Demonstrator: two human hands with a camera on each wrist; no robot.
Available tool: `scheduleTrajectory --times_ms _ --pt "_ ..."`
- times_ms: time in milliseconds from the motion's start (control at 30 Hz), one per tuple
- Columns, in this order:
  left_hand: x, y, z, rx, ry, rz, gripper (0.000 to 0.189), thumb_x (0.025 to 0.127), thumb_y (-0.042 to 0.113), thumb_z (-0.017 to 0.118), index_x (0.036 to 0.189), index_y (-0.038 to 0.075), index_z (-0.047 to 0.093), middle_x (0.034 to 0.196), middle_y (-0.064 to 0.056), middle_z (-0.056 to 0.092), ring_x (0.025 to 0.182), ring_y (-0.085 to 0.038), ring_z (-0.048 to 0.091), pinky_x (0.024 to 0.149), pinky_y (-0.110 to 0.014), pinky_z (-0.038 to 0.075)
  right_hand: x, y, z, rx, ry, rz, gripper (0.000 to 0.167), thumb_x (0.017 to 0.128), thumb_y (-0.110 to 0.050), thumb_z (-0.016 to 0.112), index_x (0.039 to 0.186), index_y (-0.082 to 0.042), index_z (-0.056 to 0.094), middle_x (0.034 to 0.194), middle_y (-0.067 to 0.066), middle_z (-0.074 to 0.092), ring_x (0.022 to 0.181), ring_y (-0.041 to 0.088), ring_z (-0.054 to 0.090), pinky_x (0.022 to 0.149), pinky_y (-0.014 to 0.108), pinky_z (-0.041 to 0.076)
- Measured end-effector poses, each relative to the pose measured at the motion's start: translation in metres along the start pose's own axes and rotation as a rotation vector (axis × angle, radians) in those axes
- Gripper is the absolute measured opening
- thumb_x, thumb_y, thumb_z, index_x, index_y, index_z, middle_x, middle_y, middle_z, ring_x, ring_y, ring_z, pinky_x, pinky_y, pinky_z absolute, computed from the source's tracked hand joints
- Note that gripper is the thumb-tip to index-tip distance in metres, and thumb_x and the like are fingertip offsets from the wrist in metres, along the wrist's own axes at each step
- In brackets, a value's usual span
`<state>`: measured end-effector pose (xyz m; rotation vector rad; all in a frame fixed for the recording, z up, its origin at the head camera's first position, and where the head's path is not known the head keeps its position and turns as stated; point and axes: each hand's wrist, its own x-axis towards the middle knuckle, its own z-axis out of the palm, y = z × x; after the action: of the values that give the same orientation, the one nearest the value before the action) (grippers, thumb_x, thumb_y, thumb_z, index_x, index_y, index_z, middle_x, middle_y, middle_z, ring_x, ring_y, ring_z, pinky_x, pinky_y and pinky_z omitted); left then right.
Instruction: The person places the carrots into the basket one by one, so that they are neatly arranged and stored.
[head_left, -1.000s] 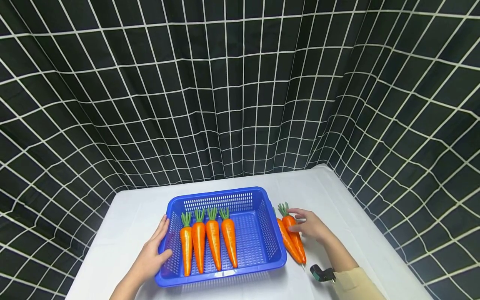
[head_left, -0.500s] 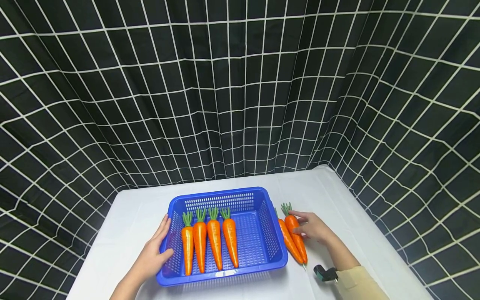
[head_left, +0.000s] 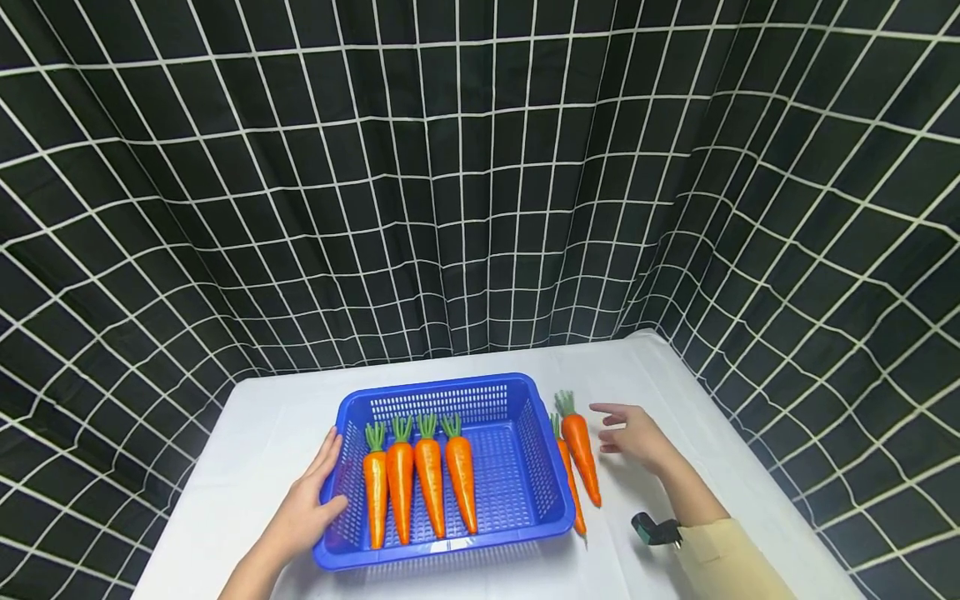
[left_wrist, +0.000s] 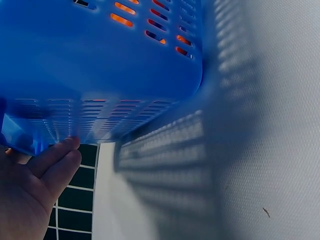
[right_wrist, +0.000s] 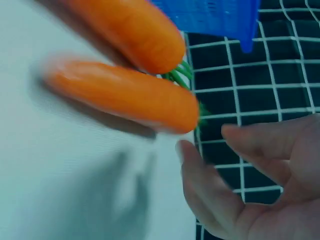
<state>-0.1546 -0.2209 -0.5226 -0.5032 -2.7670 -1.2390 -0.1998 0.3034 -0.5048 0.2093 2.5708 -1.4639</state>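
Observation:
A blue plastic basket [head_left: 517, 492] stands on the white table with several orange carrots [head_left: 428, 487] side by side in its left part, green tops toward the back. My left hand [head_left: 303, 504] holds the basket's left side, thumb over the rim and fingers along the outer wall; the left wrist view shows the fingertips [left_wrist: 70, 145] against that wall. Two more carrots lie right of the basket: the outer carrot [head_left: 582, 454], and the inner carrot [head_left: 570, 483], partly hidden by the rim. Just right of the outer one, my right hand [head_left: 636, 435] is apart from it, fingers spread, holding nothing.
A white cloth covers the table [head_left: 637, 375]. Black curtain [head_left: 480, 208] with a white grid surrounds its back and sides. A small dark device [head_left: 654, 530] sits at the right wrist, by the beige sleeve [head_left: 727, 558].
My right hand has come off the outer carrot and moved slightly right and back. Both loose carrots have shifted leftward, the inner one closer under the basket rim. The left hand stays put.

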Motion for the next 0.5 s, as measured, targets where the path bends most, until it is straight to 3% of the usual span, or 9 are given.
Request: scheduleTrajectory --times_ms 133,267,367,500 --pt "-0.001 0.0 -0.002 0.015 0.009 0.002 0.089 0.079 0.006 0.067 0.158 0.001 0.028 0.17 -0.011 0.015 0.148 -0.05 0.025 0.107 -0.006 0.01 0.007 -0.002 0.012 -0.117 -0.032 0.005 0.056 0.09 -0.013 0.071 0.143 -0.006 0.056 0.136 0.038 0.051 0.097 0.038 0.071 0.073 0.043 0.064" --pt "-0.001 -0.001 -0.002 0.007 0.006 0.011 0.089 0.079 0.005 0.067 0.158 0.0 0.028 0.17 -0.008 0.014 0.147 -0.051 0.024 0.105 -0.002 0.008 0.012 -0.001 0.025 -0.204 -0.074 0.008 0.065 0.087 -0.022 0.077 0.147 -0.018 0.054 0.135 0.03 0.057 0.115 0.042 0.063 0.087 0.053 0.06" --pt "0.0 0.0 -0.001 -0.002 0.002 0.012 0.088 0.079 0.005 0.067 0.158 0.001 0.028 0.17 -0.007 0.013 0.148 -0.05 0.023 0.105 -0.002 0.008 0.013 0.0 0.03 -0.221 -0.105 -0.004 0.067 0.085 -0.014 0.078 0.147 -0.021 0.055 0.128 0.026 0.062 0.109 0.038 0.064 0.086 0.052 0.06" --pt "0.001 0.001 0.0 0.003 0.002 0.007 0.088 0.079 0.006 0.067 0.158 0.001 0.028 0.17 -0.01 0.015 0.149 -0.05 0.024 0.104 -0.002 0.009 0.013 0.002 0.031 -0.198 -0.147 -0.022 0.073 0.084 -0.002 0.075 0.149 -0.024 0.052 0.124 0.025 0.063 0.09 0.028 0.065 0.068 0.039 0.062"
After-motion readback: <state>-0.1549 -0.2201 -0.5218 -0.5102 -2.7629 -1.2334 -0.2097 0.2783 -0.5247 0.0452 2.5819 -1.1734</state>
